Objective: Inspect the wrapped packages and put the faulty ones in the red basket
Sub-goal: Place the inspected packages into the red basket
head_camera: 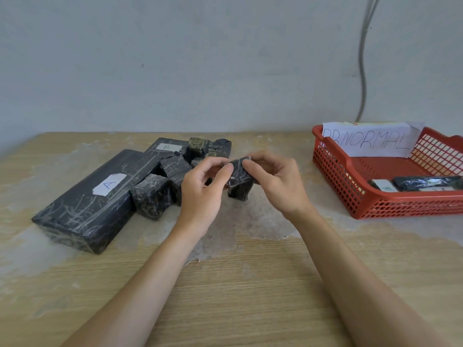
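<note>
The left hand (200,194) and right hand (275,186) are both pinching the top of a small wrapped package (239,182) over the middle of the tabletop (250,284). The red basket (330,171) is lying well to its right, so the right grip is sitting nearer.

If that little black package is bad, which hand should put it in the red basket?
Probably the right hand. Both hands pinch the small black wrapped package, but the red plastic basket sits on the right, nearer that hand; the left hand would have to cross over.
</note>
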The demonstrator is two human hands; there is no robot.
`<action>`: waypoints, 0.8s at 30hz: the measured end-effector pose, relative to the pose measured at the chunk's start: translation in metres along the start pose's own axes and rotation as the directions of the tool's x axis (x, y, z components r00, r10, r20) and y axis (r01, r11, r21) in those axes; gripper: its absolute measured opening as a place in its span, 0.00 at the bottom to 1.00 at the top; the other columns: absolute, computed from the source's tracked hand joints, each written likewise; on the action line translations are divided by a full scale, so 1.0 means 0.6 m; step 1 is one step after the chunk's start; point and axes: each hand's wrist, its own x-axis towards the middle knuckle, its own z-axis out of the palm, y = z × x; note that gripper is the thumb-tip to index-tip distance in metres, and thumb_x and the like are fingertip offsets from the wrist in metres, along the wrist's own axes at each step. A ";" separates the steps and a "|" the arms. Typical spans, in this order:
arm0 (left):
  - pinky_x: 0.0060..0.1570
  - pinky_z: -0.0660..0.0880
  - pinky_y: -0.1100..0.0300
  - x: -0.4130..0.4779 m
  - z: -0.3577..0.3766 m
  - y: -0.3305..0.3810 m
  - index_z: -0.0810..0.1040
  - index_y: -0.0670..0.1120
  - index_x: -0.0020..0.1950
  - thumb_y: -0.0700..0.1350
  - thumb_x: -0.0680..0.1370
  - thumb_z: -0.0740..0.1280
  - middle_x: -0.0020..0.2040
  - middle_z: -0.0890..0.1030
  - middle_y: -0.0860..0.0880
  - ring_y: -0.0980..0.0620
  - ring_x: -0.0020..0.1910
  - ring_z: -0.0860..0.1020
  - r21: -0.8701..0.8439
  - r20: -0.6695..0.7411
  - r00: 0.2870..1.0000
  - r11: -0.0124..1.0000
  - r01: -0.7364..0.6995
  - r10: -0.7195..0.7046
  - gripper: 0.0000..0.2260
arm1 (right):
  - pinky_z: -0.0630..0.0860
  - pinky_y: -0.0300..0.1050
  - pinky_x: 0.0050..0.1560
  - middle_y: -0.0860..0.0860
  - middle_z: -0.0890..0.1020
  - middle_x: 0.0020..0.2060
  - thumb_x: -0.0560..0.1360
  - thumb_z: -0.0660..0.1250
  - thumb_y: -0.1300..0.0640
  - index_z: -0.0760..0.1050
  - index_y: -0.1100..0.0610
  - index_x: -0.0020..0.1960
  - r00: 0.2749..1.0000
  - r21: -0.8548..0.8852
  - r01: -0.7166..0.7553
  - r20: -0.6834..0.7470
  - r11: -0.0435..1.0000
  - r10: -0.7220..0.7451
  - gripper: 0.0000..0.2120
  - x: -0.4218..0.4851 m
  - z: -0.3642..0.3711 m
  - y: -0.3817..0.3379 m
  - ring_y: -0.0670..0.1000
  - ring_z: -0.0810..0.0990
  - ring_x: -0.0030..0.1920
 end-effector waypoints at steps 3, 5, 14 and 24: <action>0.56 0.80 0.33 0.001 -0.002 -0.003 0.87 0.53 0.50 0.48 0.79 0.73 0.45 0.86 0.51 0.42 0.51 0.84 0.017 -0.040 0.999 1.000 -0.008 0.009 0.03 | 0.84 0.52 0.57 0.50 0.90 0.47 0.81 0.72 0.55 0.86 0.53 0.54 0.998 -0.042 0.000 0.055 0.999 0.003 0.05 -0.001 -0.003 -0.003 0.50 0.89 0.51; 0.56 0.81 0.33 0.001 -0.002 -0.004 0.86 0.56 0.49 0.49 0.78 0.73 0.45 0.86 0.52 0.41 0.52 0.84 0.016 -0.031 1.000 1.000 -0.001 0.002 0.03 | 0.84 0.54 0.60 0.49 0.90 0.49 0.78 0.74 0.54 0.85 0.55 0.57 0.996 -0.087 0.004 0.088 0.996 0.004 0.08 -0.003 -0.005 -0.004 0.50 0.89 0.54; 0.60 0.80 0.36 0.000 0.000 -0.004 0.86 0.56 0.52 0.53 0.74 0.76 0.40 0.81 0.60 0.50 0.48 0.82 0.030 0.032 0.999 0.999 0.015 -0.016 0.08 | 0.81 0.47 0.50 0.48 0.88 0.39 0.83 0.70 0.61 0.85 0.57 0.47 1.000 0.033 -0.024 0.017 0.999 0.023 0.07 0.001 -0.010 -0.003 0.47 0.85 0.43; 0.62 0.81 0.44 0.001 -0.004 0.000 0.84 0.53 0.59 0.52 0.80 0.70 0.52 0.85 0.49 0.50 0.56 0.84 -0.070 0.010 0.997 0.995 0.075 -0.074 0.09 | 0.82 0.51 0.64 0.46 0.89 0.53 0.74 0.81 0.59 0.84 0.55 0.60 0.989 -0.185 0.076 0.135 0.980 -0.051 0.16 0.000 -0.023 -0.004 0.46 0.87 0.58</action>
